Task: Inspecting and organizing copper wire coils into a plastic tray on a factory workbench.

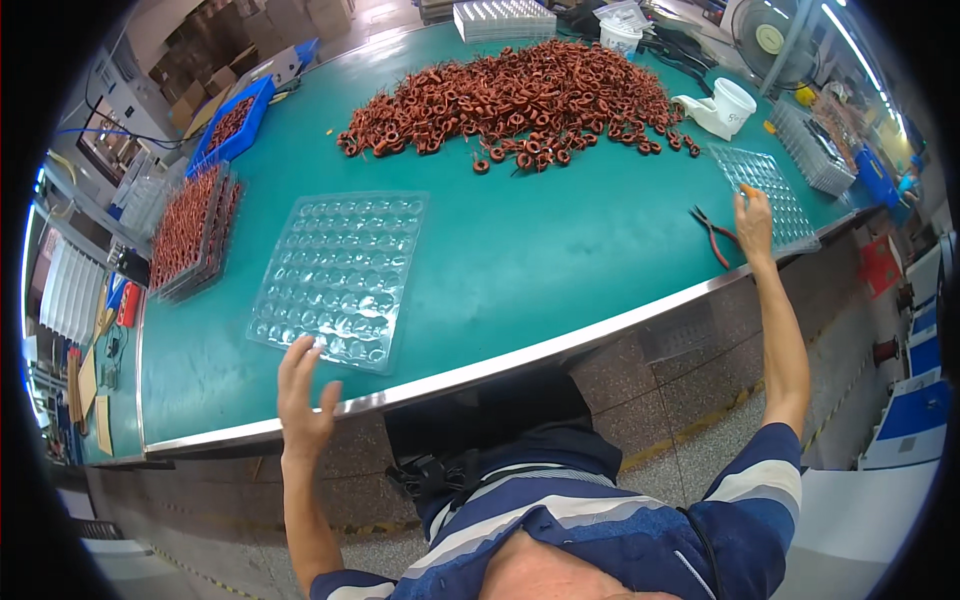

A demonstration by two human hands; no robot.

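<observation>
My left hand (303, 392) hovers with fingers spread at the near edge of a clear empty blister tray (340, 275) on the green table (530, 250); it holds nothing. Far to the right, my right hand (754, 220) reaches the near edge of a second clear blister tray (768, 192), fingers resting on it; whether it grips the tray I cannot tell. Red-handled pliers (712, 234) lie just left of that hand. A large heap of copper-coloured wound coils (520, 100) covers the far middle of the table.
A stack of trays filled with coils (192, 232) stands at the left, a blue bin (236, 122) with coils behind it. White cups (733, 102) and more clear trays (812, 148) sit at the right, another tray (503, 18) at the back. The table's metal edge (480, 370) curves before me.
</observation>
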